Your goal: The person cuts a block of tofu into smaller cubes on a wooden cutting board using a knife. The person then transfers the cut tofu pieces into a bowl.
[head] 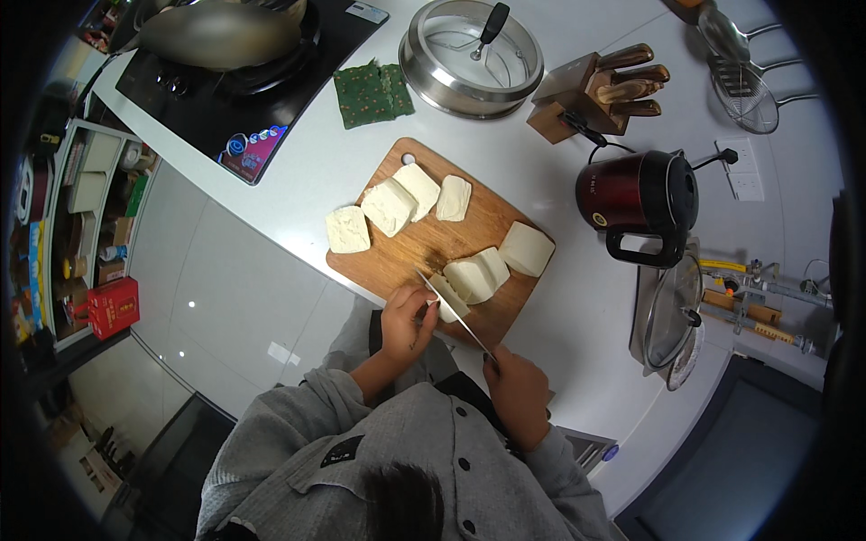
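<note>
My right hand [517,389] grips a kitchen knife [459,316] by its handle, the blade slanting up and left over the wooden cutting board [399,257]. At the blade's left side, my left hand [409,318] has its fingertips pinched around what looks like a small pale bit [433,302]. Right of the blade lies a cut pale slice [452,304], beside a thicker pale piece [470,280]. These look like steamed bun or tofu; I cannot tell which. A larger pale block [526,249] rests at the board's right corner. More pieces [389,206] lie toward its upper left.
Behind the board are a green patterned cloth [369,95], a steel-rimmed glass lid [467,61] and a wooden knife block [585,95]. A red electric kettle [636,206] stands at right. At upper left, a wok [220,34] sits over the black cooktop [196,122]. The counter edge [270,233] runs along the left.
</note>
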`<control>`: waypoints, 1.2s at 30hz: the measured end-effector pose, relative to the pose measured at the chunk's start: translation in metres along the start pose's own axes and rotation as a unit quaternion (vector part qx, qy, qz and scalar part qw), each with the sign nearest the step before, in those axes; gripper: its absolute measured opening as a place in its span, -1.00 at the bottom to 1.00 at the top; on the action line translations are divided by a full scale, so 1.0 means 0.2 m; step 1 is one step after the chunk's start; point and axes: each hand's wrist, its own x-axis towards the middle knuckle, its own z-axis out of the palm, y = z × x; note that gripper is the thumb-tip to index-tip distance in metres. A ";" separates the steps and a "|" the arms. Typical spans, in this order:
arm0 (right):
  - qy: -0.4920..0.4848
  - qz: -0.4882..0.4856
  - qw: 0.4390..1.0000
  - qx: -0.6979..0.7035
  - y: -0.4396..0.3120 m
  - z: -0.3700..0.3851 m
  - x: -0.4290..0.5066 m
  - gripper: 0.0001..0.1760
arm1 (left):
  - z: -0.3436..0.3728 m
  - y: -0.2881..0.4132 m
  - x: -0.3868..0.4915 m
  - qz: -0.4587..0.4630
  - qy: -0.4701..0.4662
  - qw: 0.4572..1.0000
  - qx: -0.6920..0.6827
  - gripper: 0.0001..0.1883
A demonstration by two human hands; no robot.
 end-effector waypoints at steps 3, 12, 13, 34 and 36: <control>-0.005 -0.009 1.000 -0.008 -0.04 0.02 0.05 -0.85 | 0.01 0.00 0.00 0.004 0.002 1.000 -0.001 -0.90; 0.011 -0.001 0.999 0.045 -0.03 0.05 0.14 -0.81 | 0.00 -0.04 -0.02 -0.034 0.000 0.998 -0.050 -0.79; 0.000 0.003 0.999 0.049 -0.02 0.04 0.13 -0.81 | 0.01 -0.01 -0.03 -0.063 0.026 0.995 -0.077 -0.74; -0.065 0.085 0.991 0.086 0.05 -0.02 -0.09 -0.78 | 0.13 -0.08 -0.14 -0.259 0.012 0.950 -0.174 -0.71; -0.071 0.100 0.989 0.087 0.05 -0.01 -0.11 -0.77 | 0.14 -0.07 -0.14 -0.271 0.007 0.942 -0.198 -0.72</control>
